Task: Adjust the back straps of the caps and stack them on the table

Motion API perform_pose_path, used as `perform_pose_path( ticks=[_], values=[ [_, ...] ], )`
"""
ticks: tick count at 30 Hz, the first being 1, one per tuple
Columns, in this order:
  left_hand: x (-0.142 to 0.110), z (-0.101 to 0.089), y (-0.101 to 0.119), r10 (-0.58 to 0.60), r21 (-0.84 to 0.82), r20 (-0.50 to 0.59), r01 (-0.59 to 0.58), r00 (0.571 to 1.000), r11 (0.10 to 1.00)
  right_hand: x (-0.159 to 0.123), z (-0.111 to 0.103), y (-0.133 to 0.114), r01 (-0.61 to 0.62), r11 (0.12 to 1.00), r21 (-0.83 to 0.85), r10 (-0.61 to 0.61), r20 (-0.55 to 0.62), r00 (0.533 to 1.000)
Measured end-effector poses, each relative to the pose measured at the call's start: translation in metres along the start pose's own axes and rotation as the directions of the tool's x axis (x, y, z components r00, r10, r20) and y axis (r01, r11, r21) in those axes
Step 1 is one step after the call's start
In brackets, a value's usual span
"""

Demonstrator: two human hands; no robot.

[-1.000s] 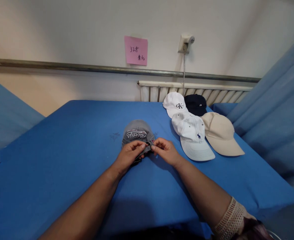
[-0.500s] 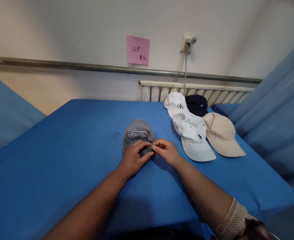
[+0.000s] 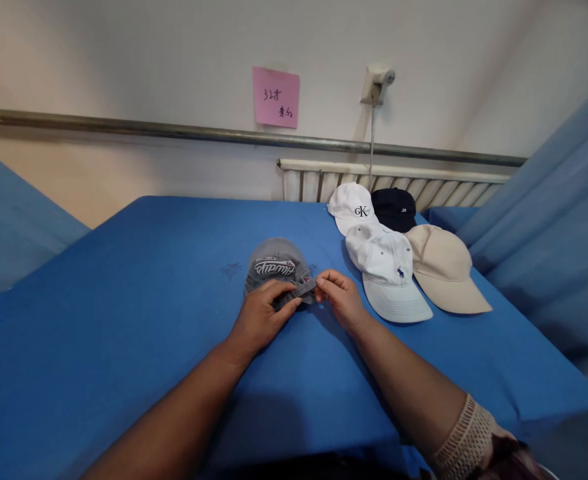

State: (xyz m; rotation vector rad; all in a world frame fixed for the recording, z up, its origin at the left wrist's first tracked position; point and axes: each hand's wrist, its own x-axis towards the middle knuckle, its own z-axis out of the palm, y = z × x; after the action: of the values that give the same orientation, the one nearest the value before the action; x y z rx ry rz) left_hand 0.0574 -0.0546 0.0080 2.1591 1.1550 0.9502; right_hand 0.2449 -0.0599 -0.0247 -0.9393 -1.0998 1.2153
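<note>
A grey cap with white lettering lies on the blue table, its back facing me. My left hand presses down on the back of the cap, fingers closed over the fabric. My right hand pinches the cap's grey adjuster strap and holds it stretched out to the right.
Several caps sit at the table's right: a white one with a black logo, a dark navy one, a pale blue-white one and a beige one. A radiator, a pink note and blue fabric panels border the table.
My right hand has drawn the strap out to the right from the back of the cap. My left hand shifted from pinching the strap to pressing on the cap.
</note>
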Motion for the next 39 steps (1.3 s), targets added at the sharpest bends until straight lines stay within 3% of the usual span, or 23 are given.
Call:
perform_pose_path(
  ticks=[4,17,26,31,39],
  values=[
    [0.0,0.0,0.0,0.021,-0.011,0.028,-0.02,0.999,1.0,-0.001,0.003,-0.002,0.003,1.0,-0.019,-0.002,0.057,0.998],
    [-0.002,0.001,0.0,0.101,-0.015,0.02,-0.101,0.995,0.995,0.001,0.007,-0.002,0.04,0.999,-0.024,-0.04,0.007,0.999],
    [-0.001,-0.002,0.002,0.02,-0.011,0.063,-0.02,0.998,1.0,0.0,0.006,-0.008,0.062,0.998,0.024,-0.061,-0.048,0.997],
    [-0.001,-0.002,0.003,0.01,-0.142,0.061,-0.001,0.998,0.99,0.0,0.006,-0.008,0.049,0.997,0.064,-0.048,-0.026,0.999],
    [0.001,-0.004,0.011,-0.124,-0.411,0.134,0.169,0.983,0.896,-0.005,0.009,-0.011,0.042,0.994,0.099,-0.048,0.053,0.997]
  ],
)
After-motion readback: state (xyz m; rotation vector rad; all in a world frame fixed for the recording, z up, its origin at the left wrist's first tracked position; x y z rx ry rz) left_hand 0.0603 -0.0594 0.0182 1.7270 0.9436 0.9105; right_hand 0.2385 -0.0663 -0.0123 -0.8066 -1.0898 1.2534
